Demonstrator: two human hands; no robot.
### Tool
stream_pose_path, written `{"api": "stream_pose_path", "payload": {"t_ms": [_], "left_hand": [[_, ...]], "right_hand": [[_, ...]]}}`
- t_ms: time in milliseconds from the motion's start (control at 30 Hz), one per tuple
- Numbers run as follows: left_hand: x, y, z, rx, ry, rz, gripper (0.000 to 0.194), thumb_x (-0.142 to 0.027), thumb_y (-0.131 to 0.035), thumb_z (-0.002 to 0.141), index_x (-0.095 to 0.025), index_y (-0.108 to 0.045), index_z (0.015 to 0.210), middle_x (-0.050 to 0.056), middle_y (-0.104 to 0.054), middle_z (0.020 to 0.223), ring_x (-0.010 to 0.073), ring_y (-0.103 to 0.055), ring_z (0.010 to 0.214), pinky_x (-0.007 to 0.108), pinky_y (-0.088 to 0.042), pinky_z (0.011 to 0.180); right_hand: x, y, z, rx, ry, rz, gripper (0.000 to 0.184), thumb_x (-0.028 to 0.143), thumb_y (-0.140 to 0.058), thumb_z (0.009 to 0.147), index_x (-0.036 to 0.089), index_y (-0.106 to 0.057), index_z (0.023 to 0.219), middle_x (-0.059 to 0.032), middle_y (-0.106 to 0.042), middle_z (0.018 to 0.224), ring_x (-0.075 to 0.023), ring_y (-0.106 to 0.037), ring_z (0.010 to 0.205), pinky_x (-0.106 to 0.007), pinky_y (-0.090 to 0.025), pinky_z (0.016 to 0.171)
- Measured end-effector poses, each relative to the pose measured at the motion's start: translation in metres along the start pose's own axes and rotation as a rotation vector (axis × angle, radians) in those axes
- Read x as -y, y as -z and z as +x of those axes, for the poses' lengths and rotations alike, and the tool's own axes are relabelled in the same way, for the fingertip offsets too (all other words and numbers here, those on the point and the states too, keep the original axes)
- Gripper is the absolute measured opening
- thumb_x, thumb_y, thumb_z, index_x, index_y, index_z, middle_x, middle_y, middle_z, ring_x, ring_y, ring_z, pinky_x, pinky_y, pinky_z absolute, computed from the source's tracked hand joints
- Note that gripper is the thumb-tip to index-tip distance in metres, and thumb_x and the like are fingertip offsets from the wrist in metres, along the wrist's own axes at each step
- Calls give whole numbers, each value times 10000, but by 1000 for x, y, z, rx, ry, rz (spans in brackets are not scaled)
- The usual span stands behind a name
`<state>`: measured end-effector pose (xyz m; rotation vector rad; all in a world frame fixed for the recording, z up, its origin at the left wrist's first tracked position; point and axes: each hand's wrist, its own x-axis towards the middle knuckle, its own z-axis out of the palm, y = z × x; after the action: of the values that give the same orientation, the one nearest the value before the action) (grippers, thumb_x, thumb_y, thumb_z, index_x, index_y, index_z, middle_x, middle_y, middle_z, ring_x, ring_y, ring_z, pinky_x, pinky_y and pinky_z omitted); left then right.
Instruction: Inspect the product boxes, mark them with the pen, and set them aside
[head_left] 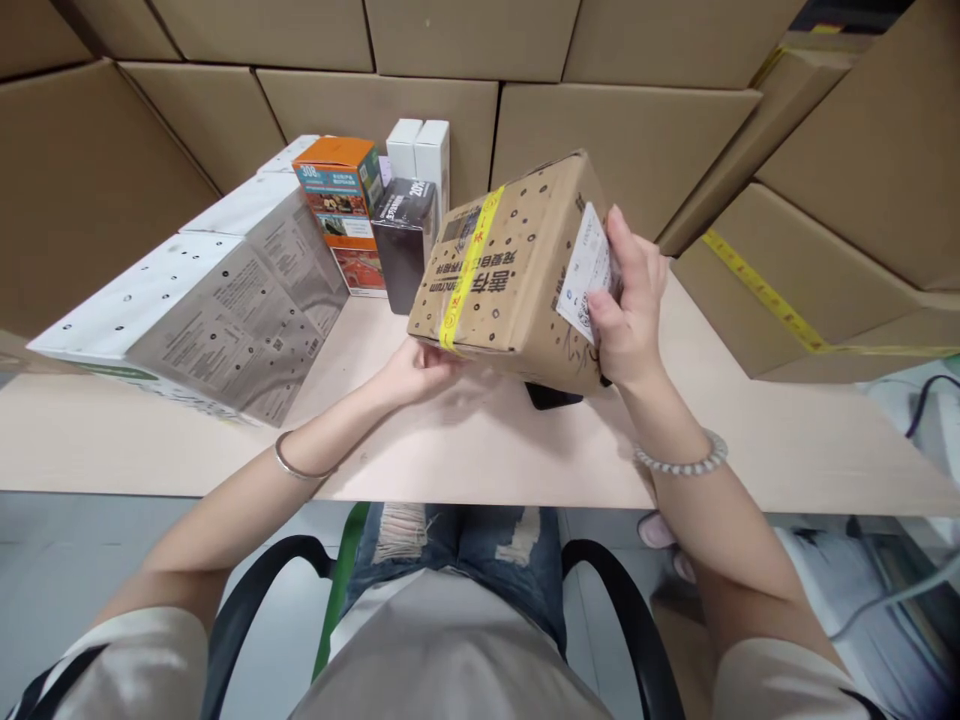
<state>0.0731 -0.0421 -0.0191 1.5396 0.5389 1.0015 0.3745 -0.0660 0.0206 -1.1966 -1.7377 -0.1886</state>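
Note:
A brown cardboard parcel (510,270) with yellow tape and a white shipping label is tilted above the table. My right hand (626,300) grips its right end, fingers pressed on the label. Underneath its lower left corner, my left hand (412,372) supports it with curled fingers, partly hidden by the box. A small dark object (553,396) lies on the pale table (480,440) just beneath the parcel.
Two grey-and-white boxes (217,310) lie at the left. Behind them stand an orange carton (343,210), a dark box (405,240) and white boxes (420,148). Large cardboard cartons (825,260) wall the back and right. Chair arms (255,590) flank my lap.

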Motion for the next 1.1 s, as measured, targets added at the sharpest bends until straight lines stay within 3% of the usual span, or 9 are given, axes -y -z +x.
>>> {"api": "stream_pose_path", "payload": {"t_ms": [133, 267, 333, 467, 600, 800, 867, 967, 1100], "left_hand": [[1, 10, -3, 133, -40, -108, 811, -628, -954, 729, -279, -682, 1409, 96, -757, 1467, 416, -655, 1477, 609, -540, 1274], [-3, 17, -1, 89, -99, -92, 900, -969, -623, 838, -289, -664, 1426, 125, -685, 1565, 444, -564, 1566, 659, -516, 1272], [-6, 22, 2, 30, -134, -56, 831, -949, -561, 898, -301, -680, 1404, 115, -695, 1551, 425, -589, 1548, 650, -520, 1271], [-11, 35, 7, -85, -235, 53, 686, -739, -787, 883, -352, -680, 1440, 54, -720, 1527, 386, -642, 1500, 572, -556, 1258], [-14, 44, 8, -143, -312, 162, 633, -689, -802, 896, -356, -710, 1427, 46, -712, 1544, 400, -615, 1529, 620, -494, 1311], [-9, 45, 8, -157, -372, 283, 671, -721, -768, 916, -370, -667, 1479, 51, -688, 1569, 399, -599, 1539, 634, -466, 1328], [-4, 45, 9, -191, -412, 285, 662, -724, -747, 931, -387, -649, 1492, 39, -712, 1523, 386, -637, 1494, 621, -501, 1298], [1, 46, 10, -229, -470, 296, 644, -721, -726, 949, -402, -633, 1501, 29, -725, 1483, 370, -660, 1456, 606, -515, 1281], [3, 45, 10, -219, -508, 325, 655, -720, -706, 966, -400, -607, 1529, 35, -691, 1530, 364, -671, 1431, 588, -538, 1256]], "right_hand": [[-15, -14, 0, -10, 22, 281, 805, 818, -339, 1008, 403, -353, 1698, -57, -468, 1696, -372, -439, 1601, -650, -314, 1341], [-23, -30, -4, 23, -105, 353, 852, 873, -369, 966, 424, -313, 1688, -63, -403, 1716, -373, -403, 1624, -639, -386, 1317], [-19, -37, -7, 55, -169, 352, 873, 909, -386, 941, 425, -331, 1666, -71, -427, 1678, -368, -417, 1612, -627, -414, 1304], [-4, -45, -14, 134, -252, 506, 887, 985, -344, 894, 390, -421, 1547, -83, -513, 1597, -343, -513, 1538, -588, -468, 1273], [6, -42, -16, 135, -282, 602, 803, 965, -362, 919, 337, -543, 1385, -97, -623, 1467, -327, -582, 1465, -532, -507, 1236], [18, -32, -6, 155, -424, 507, 828, 818, -51, 1028, 320, -643, 1320, -121, -727, 1409, -296, -665, 1391, -502, -564, 1152], [19, -24, 0, 148, -463, 421, 840, 641, 43, 1076, 262, -679, 1277, -156, -758, 1354, -283, -722, 1300, -485, -571, 1121], [15, -7, 8, 215, -529, -64, 662, 530, -205, 1106, 161, -707, 1329, -206, -778, 1295, -325, -757, 1190, -504, -567, 1059], [12, 7, 14, 679, -661, -735, 500, 458, -543, 1027, 103, -789, 1278, -255, -815, 1176, -413, -761, 1161, -477, -563, 913]]}}
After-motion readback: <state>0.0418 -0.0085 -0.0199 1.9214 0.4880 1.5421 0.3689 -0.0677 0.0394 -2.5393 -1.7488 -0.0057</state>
